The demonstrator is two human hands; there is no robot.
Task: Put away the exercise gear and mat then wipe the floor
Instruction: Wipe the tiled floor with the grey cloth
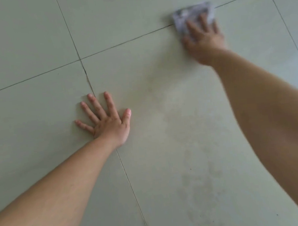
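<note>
Left hand [107, 122]: flat on the floor [26, 42], palm down, fingers straight and spread wide, holding nothing. A grout line [85, 71] running away from the camera passes under it, roughly beneath the middle finger.

Right hand [204, 40]: far upper right, arm stretched out, palm down on top of the cloth [192, 13]. Fingers look straight and slightly fanned, pressing the cloth onto the tile, not bunching it. Hand and cloth are both blurred, so I can't tell whether the thumb hooks the cloth's near edge.

Cloth: pale grey-white and crumpled. It is under the right fingers and sticks out past the fingertips and on the thumb side. It sits across the cross seam [127, 40] that runs left to right between tiles.

Relative layout: the cloth is only in contact with the right hand. It is well apart from the left hand, up and to the right of it, about one tile over.

Between the two forearms, the near tile shows a faint mottled patch [197, 181].
</note>
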